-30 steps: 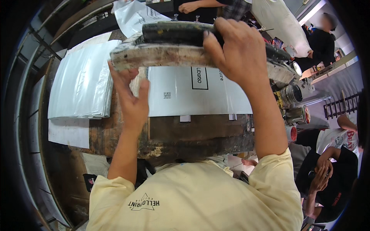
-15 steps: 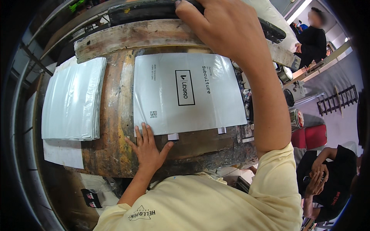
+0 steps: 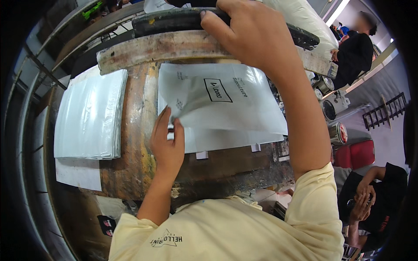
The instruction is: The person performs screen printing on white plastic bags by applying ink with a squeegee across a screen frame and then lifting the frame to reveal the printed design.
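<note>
A printed white plastic bag [image 3: 252, 111] with dark lettering and a boxed logo lies on the stained wooden board [image 3: 135, 130]. My left hand [image 3: 167, 141] has its fingers closed at the bag's near left corner. That side is raised and bowed, while another white layer stays flat beneath it. Above the far edge, my right hand [image 3: 252, 35] grips a long dark bar [image 3: 174, 21] of a raised frame, thumb on the near side, other fingers hidden. A paint-stained wooden beam [image 3: 161, 47] runs just below the bar. Two small pale tabs [image 3: 202, 155] stick up on the board near the bag.
A stack of white plastic bags [image 3: 89, 115] rests at the left over a white sheet [image 3: 78, 174]. Metal rails [image 3: 24, 113] run along the far left. Paint cans [image 3: 338, 132] stand at the right, near a red chair [image 3: 355, 154]. Two people in black [image 3: 355, 56] are at the right.
My left hand has gone from lying flat at the bag's corner to gripping and lifting that corner, so the bag now bows upward. My right hand still holds the dark bar.
</note>
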`<state>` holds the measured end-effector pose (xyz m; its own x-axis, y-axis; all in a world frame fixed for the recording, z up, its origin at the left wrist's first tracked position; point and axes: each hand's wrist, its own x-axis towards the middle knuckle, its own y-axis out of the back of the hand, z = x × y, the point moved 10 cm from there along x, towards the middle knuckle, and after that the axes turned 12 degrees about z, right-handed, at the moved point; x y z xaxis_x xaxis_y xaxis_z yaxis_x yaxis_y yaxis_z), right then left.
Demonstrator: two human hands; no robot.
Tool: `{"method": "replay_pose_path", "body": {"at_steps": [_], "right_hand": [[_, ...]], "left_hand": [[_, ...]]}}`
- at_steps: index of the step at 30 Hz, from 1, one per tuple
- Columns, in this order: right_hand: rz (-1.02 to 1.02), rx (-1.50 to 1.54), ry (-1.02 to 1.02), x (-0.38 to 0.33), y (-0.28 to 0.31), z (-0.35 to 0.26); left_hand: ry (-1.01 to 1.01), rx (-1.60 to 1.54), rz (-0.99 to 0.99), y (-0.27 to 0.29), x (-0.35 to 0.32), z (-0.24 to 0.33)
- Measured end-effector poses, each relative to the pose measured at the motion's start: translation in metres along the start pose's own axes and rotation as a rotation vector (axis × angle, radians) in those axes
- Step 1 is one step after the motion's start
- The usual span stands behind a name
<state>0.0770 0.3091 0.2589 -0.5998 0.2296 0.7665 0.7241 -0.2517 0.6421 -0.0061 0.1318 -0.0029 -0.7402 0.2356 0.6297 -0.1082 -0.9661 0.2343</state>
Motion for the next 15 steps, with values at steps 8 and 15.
{"method": "replay_pose_path", "body": {"at_steps": [8,15], "right_hand": [[0.03,-0.035,-0.076,0.004,-0.004,-0.003],[0.114,0.019,0.047,-0.006,-0.008,-0.003]], "left_hand": [[0.524,-0.172,0.094,0.079,0.035,-0.112],[0.521,-0.084,0.024,0.18,0.153,-0.241]]}}
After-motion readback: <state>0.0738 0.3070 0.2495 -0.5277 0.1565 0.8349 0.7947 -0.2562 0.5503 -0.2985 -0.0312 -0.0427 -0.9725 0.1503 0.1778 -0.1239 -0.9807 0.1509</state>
